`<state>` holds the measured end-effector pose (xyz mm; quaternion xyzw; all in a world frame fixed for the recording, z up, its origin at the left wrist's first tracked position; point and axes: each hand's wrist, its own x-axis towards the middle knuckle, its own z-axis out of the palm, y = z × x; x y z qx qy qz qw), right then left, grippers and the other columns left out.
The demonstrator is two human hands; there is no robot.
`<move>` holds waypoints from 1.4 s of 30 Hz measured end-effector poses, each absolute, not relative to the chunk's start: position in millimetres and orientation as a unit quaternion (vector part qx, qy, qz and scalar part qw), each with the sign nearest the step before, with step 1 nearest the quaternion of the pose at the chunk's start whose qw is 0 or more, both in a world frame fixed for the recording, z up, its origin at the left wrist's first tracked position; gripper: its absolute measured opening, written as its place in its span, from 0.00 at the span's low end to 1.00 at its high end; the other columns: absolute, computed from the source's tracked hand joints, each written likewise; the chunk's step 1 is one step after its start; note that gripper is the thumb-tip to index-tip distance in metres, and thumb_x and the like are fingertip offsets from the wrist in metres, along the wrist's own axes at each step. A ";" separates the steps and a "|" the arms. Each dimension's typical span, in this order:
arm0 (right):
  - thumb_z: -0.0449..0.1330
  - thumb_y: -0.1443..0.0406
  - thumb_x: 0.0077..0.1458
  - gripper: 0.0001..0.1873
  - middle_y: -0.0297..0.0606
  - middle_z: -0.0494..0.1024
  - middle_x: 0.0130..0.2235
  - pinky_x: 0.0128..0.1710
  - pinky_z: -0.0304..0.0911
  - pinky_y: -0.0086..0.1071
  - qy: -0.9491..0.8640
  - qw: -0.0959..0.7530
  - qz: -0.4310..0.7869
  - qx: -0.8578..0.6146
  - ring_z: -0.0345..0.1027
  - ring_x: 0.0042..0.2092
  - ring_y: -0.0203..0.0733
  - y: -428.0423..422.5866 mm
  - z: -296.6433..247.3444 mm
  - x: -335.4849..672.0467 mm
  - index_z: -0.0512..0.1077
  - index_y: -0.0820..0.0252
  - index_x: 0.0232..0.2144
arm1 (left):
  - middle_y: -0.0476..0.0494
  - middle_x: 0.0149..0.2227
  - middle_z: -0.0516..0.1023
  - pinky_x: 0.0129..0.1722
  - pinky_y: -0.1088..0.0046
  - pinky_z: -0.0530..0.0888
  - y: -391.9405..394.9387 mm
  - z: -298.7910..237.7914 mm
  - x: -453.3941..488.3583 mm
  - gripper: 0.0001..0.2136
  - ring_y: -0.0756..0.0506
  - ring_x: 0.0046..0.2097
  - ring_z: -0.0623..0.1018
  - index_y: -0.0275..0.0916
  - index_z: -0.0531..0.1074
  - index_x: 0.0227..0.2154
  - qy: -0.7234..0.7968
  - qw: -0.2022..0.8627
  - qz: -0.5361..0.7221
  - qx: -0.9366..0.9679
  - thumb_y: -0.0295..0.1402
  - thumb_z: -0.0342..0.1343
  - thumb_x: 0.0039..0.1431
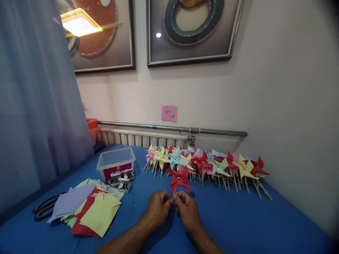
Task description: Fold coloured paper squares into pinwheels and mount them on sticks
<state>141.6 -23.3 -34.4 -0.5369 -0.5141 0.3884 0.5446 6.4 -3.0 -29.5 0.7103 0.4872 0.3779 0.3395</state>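
Observation:
Between my two hands stands a red paper pinwheel on a thin wooden stick, its blades up and a small pin at the centre. My left hand is closed in a pinch on the stick from the left. From the right, my right hand pinches the same stick just below the blades. Most of the stick is hidden by my fingers. Behind the hands lies a long row of finished paper pinwheels in red, yellow, blue, pink and green, their sticks pointing towards me.
Left on the blue table are cut paper sheets, scissors partly under them, small boxes of metal pins, and a clear plastic tub. A curtain hangs at left; a radiator lines the wall.

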 end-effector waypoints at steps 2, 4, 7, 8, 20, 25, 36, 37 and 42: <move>0.58 0.52 0.52 0.14 0.28 0.66 0.21 0.23 0.54 0.30 -0.513 0.542 0.380 -0.546 0.57 0.23 0.36 -22.8 -35.7 142.3 0.69 0.56 0.25 | 0.51 0.23 0.70 0.30 0.74 0.60 -3.5 -28.8 6.4 0.06 0.49 0.28 0.68 0.38 0.69 0.23 0.492 0.332 0.373 0.713 0.29 0.53 0.53; 0.57 0.52 0.52 0.14 0.29 0.66 0.21 0.23 0.53 0.30 -0.514 0.538 0.371 -0.556 0.57 0.23 0.36 -22.7 -36.7 142.2 0.69 0.56 0.25 | 0.51 0.23 0.71 0.31 0.73 0.60 -4.0 -28.6 6.3 0.05 0.49 0.28 0.69 0.38 0.70 0.22 0.499 0.315 0.371 0.717 0.27 0.53 0.53; 0.56 0.52 0.52 0.14 0.30 0.67 0.22 0.23 0.53 0.30 -0.518 0.535 0.360 -0.562 0.57 0.24 0.37 -22.7 -37.6 141.0 0.69 0.55 0.26 | 0.50 0.24 0.73 0.32 0.73 0.60 -4.2 -29.4 6.2 0.06 0.49 0.29 0.70 0.37 0.71 0.23 0.503 0.292 0.371 0.724 0.27 0.53 0.53; 0.55 0.52 0.52 0.14 0.30 0.68 0.22 0.23 0.53 0.30 -0.521 0.535 0.359 -0.561 0.57 0.24 0.37 -22.7 -37.7 140.5 0.69 0.55 0.26 | 0.50 0.24 0.73 0.32 0.73 0.59 -4.0 -29.9 6.1 0.06 0.49 0.29 0.70 0.37 0.72 0.23 0.503 0.288 0.370 0.726 0.27 0.53 0.54; 0.54 0.52 0.55 0.15 0.31 0.70 0.23 0.26 0.54 0.31 -0.556 0.521 0.314 -0.566 0.60 0.25 0.39 -26.6 -37.5 137.4 0.70 0.55 0.26 | 0.49 0.24 0.75 0.30 0.74 0.59 1.5 -36.2 4.3 0.07 0.49 0.28 0.71 0.36 0.73 0.24 0.528 0.272 0.366 0.717 0.28 0.55 0.57; 0.53 0.53 0.56 0.15 0.29 0.67 0.22 0.26 0.52 0.31 -0.564 0.507 0.306 -0.576 0.59 0.25 0.38 -29.0 -34.5 135.2 0.69 0.55 0.27 | 0.49 0.24 0.76 0.29 0.75 0.61 18.2 -31.8 5.4 0.06 0.49 0.29 0.73 0.36 0.73 0.25 0.551 0.287 0.359 0.697 0.26 0.56 0.57; 0.53 0.53 0.57 0.15 0.27 0.64 0.22 0.26 0.51 0.31 -0.553 0.505 0.320 -0.581 0.56 0.25 0.38 -30.6 -30.0 134.5 0.66 0.54 0.25 | 0.42 0.35 0.83 0.37 0.73 0.66 81.9 -7.6 15.7 0.07 0.44 0.39 0.79 0.38 0.78 0.30 0.641 0.208 0.325 0.663 0.29 0.57 0.61; 0.53 0.52 0.57 0.15 0.27 0.63 0.22 0.26 0.51 0.31 -0.552 0.502 0.322 -0.583 0.56 0.25 0.38 -30.6 -30.2 134.5 0.66 0.54 0.25 | 0.41 0.36 0.83 0.37 0.73 0.67 83.9 -7.8 17.9 0.07 0.44 0.40 0.80 0.38 0.78 0.30 0.645 0.203 0.322 0.663 0.29 0.56 0.62; 0.53 0.52 0.56 0.14 0.27 0.62 0.21 0.27 0.51 0.31 -0.549 0.497 0.329 -0.586 0.55 0.24 0.38 -29.2 -32.1 134.4 0.65 0.54 0.26 | 0.40 0.38 0.84 0.40 0.72 0.67 89.7 -10.4 24.1 0.08 0.44 0.42 0.80 0.38 0.80 0.33 0.653 0.198 0.317 0.659 0.31 0.56 0.63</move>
